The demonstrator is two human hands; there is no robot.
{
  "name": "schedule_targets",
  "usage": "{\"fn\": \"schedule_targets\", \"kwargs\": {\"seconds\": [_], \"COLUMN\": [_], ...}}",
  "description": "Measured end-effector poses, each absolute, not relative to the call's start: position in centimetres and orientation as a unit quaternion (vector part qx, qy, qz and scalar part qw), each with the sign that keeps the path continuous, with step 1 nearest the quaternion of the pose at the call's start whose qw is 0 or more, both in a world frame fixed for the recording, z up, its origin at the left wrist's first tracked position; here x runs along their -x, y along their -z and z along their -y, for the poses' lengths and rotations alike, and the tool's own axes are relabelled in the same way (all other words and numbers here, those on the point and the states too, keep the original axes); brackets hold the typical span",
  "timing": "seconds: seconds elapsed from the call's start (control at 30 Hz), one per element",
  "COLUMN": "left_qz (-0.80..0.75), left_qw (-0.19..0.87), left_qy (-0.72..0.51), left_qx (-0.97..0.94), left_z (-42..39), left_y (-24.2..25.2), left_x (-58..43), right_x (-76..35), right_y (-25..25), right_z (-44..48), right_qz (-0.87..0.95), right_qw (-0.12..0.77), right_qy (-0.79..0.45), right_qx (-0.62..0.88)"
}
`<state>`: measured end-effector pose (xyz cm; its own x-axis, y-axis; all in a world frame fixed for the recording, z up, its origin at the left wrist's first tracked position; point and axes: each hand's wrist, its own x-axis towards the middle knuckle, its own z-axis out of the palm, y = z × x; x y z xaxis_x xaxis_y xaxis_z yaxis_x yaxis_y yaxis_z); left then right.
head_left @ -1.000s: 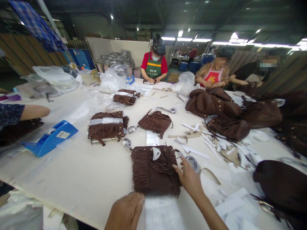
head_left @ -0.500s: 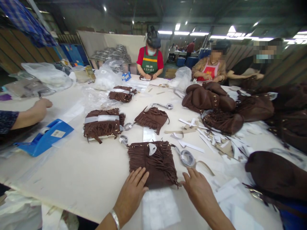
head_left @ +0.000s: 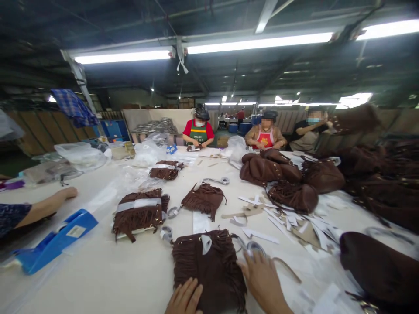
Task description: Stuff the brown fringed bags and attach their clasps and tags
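Brown material lies under my left hand (head_left: 186, 298), its fingers slightly spread on a flat, dark-brown, fringed bag (head_left: 214, 267) towards the white tabletop's (head_left: 108, 270) near edge. My right hand (head_left: 262, 279), fingers loosely extended, is at the bag's right side, by a coiled, grey-wrapped strap (head_left: 257, 247). Uneven pressing could crumple fringe; snagging the strap might drag the bag askew.

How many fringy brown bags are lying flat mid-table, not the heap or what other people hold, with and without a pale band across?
Banded: 2 (left bag, far bag)
Not banded: 2 (middle bag, front bag)
Total: 4
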<state>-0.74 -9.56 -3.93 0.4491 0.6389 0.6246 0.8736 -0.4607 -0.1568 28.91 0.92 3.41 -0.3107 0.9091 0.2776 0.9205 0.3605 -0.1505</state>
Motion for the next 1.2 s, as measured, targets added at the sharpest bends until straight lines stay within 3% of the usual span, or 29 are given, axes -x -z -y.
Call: {"fn": "schedule_targets", "kwargs": {"seconds": [0.13,0.23,0.37,0.53,0.67,0.8,0.93,1.07,1.2], "left_qz": [0.461,0.471,0.486,0.518,0.569,0.667,0.71,0.722,0.736], "left_qw": [0.256,0.263,0.245,0.18,0.122,0.06,-0.043,-0.092,-0.157], "left_qy": [0.245,0.235,0.215,0.198,0.211,0.248,0.207,0.192,0.253], "left_qx": [0.814,0.809,0.811,0.812,0.785,0.7,0.672,0.658,0.608], "left_z": [9.9,10.1,10.5,11.2,12.6,14.9,16.1,15.8,15.2], "left_y": [3.5,3.1,2.8,1.6,0.3,-0.6,-1.4,-2.1,-2.2], "left_x": [0.2,-0.2,-0.5,-0.6,-0.9,-1.5,-2.1,-2.6,-3.2], "right_x": [-29.9,-25.0,-19.7,-23.0,-27.9,-30.5,-30.1,-28.9,-28.8], "right_y": [-4.5,-6.3,-6.5,-4.4,-4.1,-4.6,-3.7,-2.1,-1.3], "right_z": [-0.2,0.9,0.2,-3.4,-2.5,2.2,5.2,5.3,4.8], "right_qz": [0.77,0.852,0.909,0.86,0.811,0.82,0.816,0.802,0.794], "right_qw": [0.18,0.209,0.155,0.131,0.164,0.21,0.173,0.188,0.233], "right_qy": [0.056,-0.078,-0.207,-0.101,-0.044,-0.141,-0.259,-0.253,-0.265], "right_qx": [0.61,0.474,0.326,0.482,0.561,0.513,0.487,0.506,0.495]}}
